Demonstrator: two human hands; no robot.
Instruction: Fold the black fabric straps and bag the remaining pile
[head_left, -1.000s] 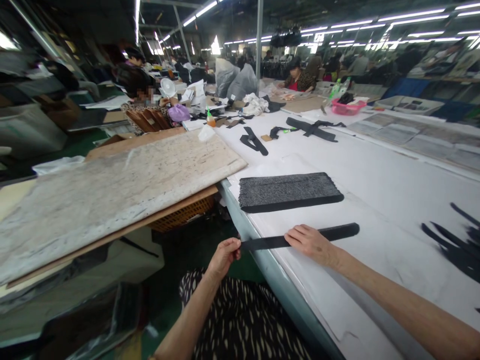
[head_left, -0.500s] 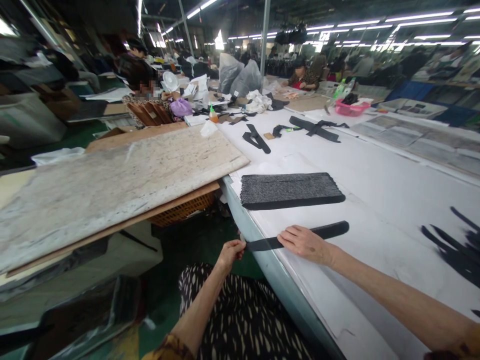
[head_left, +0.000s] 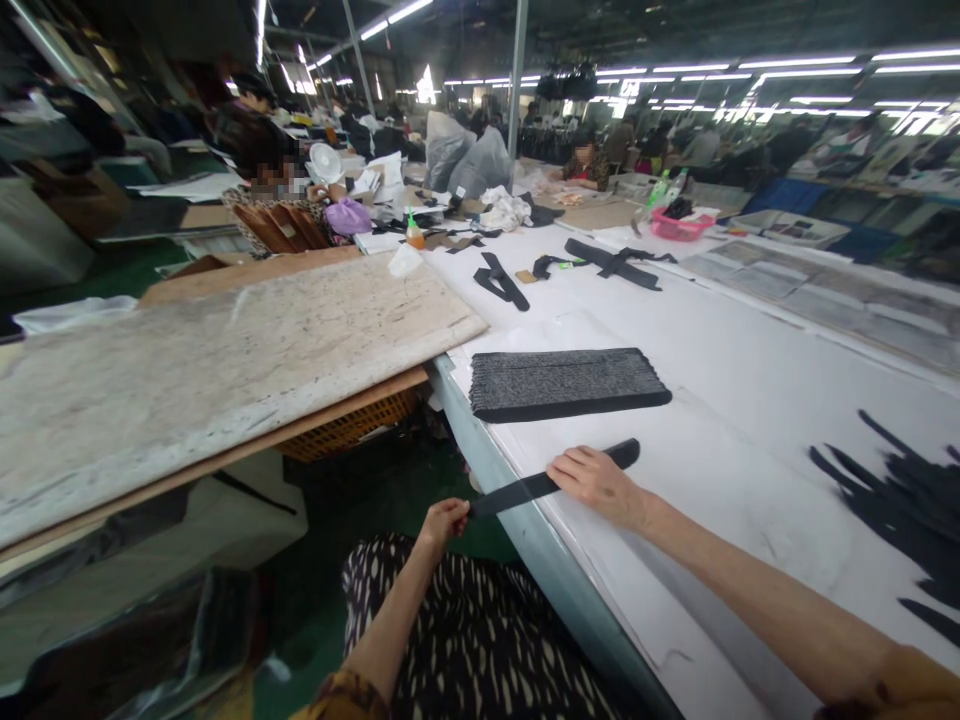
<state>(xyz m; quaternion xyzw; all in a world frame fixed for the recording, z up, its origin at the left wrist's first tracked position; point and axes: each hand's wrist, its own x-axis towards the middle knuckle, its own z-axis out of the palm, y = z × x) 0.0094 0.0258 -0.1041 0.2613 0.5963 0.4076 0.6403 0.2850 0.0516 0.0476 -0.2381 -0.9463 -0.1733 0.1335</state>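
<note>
A black fabric strip [head_left: 517,492] runs slantwise over the near table edge. My left hand [head_left: 448,520] is closed in a pinch on its left end, out past the edge. Over the strip's middle lies my right hand [head_left: 596,483], fingers together and curled down onto it; the fingertips are partly hidden. The strip's rounded right end sticks out beyond the right hand and rests on the white tabletop [head_left: 720,510]. Just behind it, a neat row of overlapping black strips [head_left: 570,382] shows grey speckled faces and one black front edge.
Loose black strips [head_left: 892,510] lie in a heap at the right. Further back are more black pieces [head_left: 611,262], an orange-tipped bottle [head_left: 414,232] and a pink basket [head_left: 681,224]. A stained board [head_left: 225,370] adjoins at left. A co-worker [head_left: 262,180] sits beyond it.
The strip has slid left under my right hand, so less of it shows past that hand. My left hand is slightly lower and the strip slants more. The view has shifted a little.
</note>
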